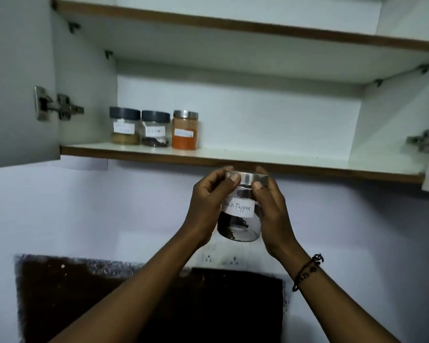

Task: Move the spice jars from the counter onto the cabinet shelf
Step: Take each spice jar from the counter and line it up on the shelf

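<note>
Both hands raised, clamped together on one jar from either side: left hand [209, 201] wraps the jar's left flank, thumb up on the lid edge; right hand [270, 209] grips the right flank, thumb on the neck below the lid. Beaded bracelet [307, 271] on the right wrist

The black pepper jar [240, 214] hangs in the air just under the front lip of the cabinet shelf [270, 157], not yet on it. Clear glass, steel lid, dark contents low in the jar. White label, handwritten, reads "Black Pepper"

Farther back, at the shelf's left end, three jars in a row, close together: grey-lidded jar [124, 126] with tan powder, second grey-lidded jar [155, 128] with dark bits, steel-lidded orange jar [185, 129]. Each carries a white label; writing too blurred to read

Progress, judged: three shelved, a fourth mid-lift. Desk below not clearly in view, so cannot tell how many jars remain
</note>
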Demonstrator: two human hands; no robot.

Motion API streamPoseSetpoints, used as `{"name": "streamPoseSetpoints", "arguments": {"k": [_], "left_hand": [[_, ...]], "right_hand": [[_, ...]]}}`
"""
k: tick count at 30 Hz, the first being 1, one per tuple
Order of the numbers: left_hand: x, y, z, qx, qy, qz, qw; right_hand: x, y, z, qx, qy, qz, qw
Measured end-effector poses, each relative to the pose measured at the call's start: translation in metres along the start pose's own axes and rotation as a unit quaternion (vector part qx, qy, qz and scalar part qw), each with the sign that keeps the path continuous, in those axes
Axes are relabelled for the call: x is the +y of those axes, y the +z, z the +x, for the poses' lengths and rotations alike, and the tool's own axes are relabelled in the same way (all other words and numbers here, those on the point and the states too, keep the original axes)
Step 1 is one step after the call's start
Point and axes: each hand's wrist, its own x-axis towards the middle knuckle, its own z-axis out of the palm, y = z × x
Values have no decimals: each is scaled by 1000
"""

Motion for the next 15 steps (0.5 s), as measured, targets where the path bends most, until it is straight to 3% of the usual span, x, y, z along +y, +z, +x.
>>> {"name": "streamPoseSetpoints", "arguments": {"k": [7, 15], "left_hand": [[48, 5, 71, -7, 87, 67, 994], [49, -8, 160, 59, 118, 117, 984]], "right_hand": [[-43, 6, 78, 9, -47, -31, 998], [-45, 10, 176, 1, -47, -104, 993]]}}
